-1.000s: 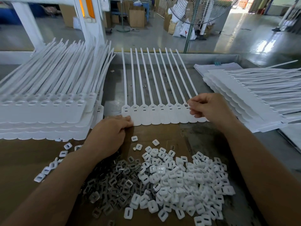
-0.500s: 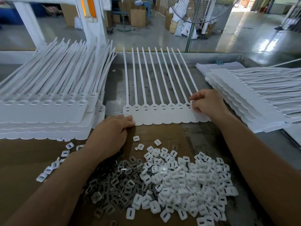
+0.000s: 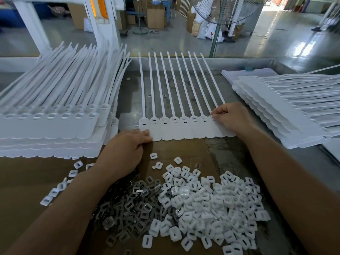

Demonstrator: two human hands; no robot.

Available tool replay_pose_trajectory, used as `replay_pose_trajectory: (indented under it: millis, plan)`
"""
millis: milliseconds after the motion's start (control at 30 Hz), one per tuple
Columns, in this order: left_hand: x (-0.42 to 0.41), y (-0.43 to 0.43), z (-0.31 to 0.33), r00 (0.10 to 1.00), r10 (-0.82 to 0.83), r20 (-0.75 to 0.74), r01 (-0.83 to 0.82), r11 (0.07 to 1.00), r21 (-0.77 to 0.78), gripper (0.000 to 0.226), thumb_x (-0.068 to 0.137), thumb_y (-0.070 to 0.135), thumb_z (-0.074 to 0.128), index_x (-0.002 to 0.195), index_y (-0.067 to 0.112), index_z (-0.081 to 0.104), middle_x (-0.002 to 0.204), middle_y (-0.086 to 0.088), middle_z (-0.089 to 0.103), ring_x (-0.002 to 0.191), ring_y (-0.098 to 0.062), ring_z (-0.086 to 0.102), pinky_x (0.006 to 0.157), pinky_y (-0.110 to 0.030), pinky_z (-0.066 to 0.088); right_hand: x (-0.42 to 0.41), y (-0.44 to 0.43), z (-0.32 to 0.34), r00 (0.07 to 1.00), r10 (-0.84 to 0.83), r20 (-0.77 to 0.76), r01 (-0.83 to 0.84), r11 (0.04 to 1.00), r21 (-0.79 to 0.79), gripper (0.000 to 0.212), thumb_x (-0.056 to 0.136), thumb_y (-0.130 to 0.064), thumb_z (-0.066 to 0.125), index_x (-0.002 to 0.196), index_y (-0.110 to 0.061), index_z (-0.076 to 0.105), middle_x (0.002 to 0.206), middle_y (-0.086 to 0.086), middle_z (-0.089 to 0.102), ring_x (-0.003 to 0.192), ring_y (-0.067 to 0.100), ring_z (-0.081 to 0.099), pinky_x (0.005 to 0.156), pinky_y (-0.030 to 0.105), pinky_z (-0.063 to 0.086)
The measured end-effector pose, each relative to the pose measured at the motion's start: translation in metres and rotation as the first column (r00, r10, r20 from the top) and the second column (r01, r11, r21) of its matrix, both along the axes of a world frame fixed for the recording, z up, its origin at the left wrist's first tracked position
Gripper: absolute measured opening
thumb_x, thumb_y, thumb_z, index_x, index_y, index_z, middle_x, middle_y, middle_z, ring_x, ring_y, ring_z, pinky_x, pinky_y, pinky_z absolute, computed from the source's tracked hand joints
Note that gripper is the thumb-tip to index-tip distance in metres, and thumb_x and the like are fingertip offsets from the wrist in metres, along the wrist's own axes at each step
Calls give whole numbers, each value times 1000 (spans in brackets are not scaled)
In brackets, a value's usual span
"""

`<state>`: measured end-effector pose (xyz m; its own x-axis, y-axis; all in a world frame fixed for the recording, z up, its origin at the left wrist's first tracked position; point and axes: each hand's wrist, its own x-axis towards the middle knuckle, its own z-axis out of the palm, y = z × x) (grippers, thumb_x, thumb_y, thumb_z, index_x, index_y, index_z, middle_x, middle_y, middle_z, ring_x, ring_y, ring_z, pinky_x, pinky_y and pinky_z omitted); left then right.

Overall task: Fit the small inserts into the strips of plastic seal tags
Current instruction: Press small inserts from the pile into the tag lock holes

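A strip of white plastic seal tags lies flat in the middle of the bench, tails pointing away from me. My left hand rests on the strip's near left corner, fingers curled loosely over the first tag's edge. My right hand sits at the strip's right end, fingertips pinched together on the head of one of the rightmost tags; whether an insert is between them is hidden. A heap of small white inserts and dark metal inserts covers the brown cardboard in front of me.
A tall stack of tag strips fills the left side. Another stack lies fanned out on the right, with paper sheets behind it. The grey bench's back rim runs across; a standing fan's pole rises beyond.
My right hand has moved down onto the strip's right end and pressed its fingertips to a tag head. My left hand has stayed on the left corner.
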<state>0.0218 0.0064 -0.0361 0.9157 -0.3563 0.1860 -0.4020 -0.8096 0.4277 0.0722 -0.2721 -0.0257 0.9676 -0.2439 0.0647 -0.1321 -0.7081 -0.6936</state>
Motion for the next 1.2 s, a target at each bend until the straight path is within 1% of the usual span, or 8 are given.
replay_pose_trajectory:
  millis: [133, 267, 333, 533, 667, 833, 1067, 1200]
  plan:
    - [0, -1, 0, 1000, 6, -11, -6, 1000, -3, 43, 88, 1, 42, 125, 20, 54, 135, 11, 45, 130, -7, 34, 109, -22, 16, 2, 1, 0, 1000, 18, -9, -18, 999, -37, 11, 84, -13, 65, 78, -22, 67, 69, -15, 57, 67, 0, 51, 59, 16, 37]
    - [-1, 0, 1, 1000, 3, -14, -3, 1000, 0, 43, 88, 1, 41, 125, 20, 54, 136, 11, 45, 131, -7, 33, 109, -22, 15, 2, 1, 2, 1000, -15, 6, 14, 1000, 15, 11, 80, -10, 69, 81, -20, 71, 76, -9, 63, 80, 6, 57, 78, 21, 44]
    - [-2, 1, 1, 1000, 2, -14, -2, 1000, -5, 43, 88, 1, 42, 125, 19, 54, 136, 11, 45, 130, -7, 34, 108, -21, 14, 2, 1, 2, 999, -38, 14, 37, 998, 45, 11, 79, -9, 70, 84, -19, 73, 80, -8, 64, 83, 6, 57, 82, 20, 44]
    - [0, 0, 1, 1000, 4, -14, -4, 1000, -17, 42, 88, 1, 42, 124, 19, 55, 135, 11, 45, 130, -7, 34, 107, -18, 14, 5, 2, 7, 998, -62, -28, 64, 995, 83, 24, 76, -6, 72, 65, -27, 66, 76, -11, 63, 81, 4, 55, 75, 18, 41]
    - [-2, 2, 0, 1000, 7, -12, -7, 1000, -20, 43, 87, 0, 42, 124, 19, 55, 134, 10, 46, 130, -8, 35, 108, -21, 16, 10, 3, 12, 992, -98, -82, 106, 990, 97, 25, 72, -1, 73, 63, -24, 65, 80, -4, 65, 87, 13, 59, 80, 26, 46]
    - [-2, 1, 0, 1000, 12, -20, -12, 1000, -22, 42, 88, 0, 42, 123, 19, 56, 134, 9, 47, 130, -9, 35, 111, -26, 19, 12, 6, 11, 988, -123, -95, 130, 989, 72, 24, 72, -3, 75, 62, -23, 65, 85, 0, 67, 87, 13, 58, 80, 26, 46]
    - [0, -1, 1, 1000, 9, -10, -10, 1000, -12, 42, 88, 1, 42, 123, 20, 56, 135, 11, 45, 130, -7, 34, 108, -21, 15, 2, 2, 3, 999, -41, 8, 41, 999, -26, 18, 83, -13, 67, 76, -29, 64, 90, -4, 65, 90, 9, 57, 82, 20, 41]
    - [0, -1, 1, 1000, 9, -11, -9, 1000, 2, 42, 88, 1, 42, 124, 20, 56, 136, 11, 45, 131, -7, 33, 107, -19, 14, -3, 3, 6, 1000, -3, -27, 0, 994, -107, 13, 86, -18, 62, 95, -23, 71, 103, -3, 67, 91, 8, 54, 81, 21, 38]
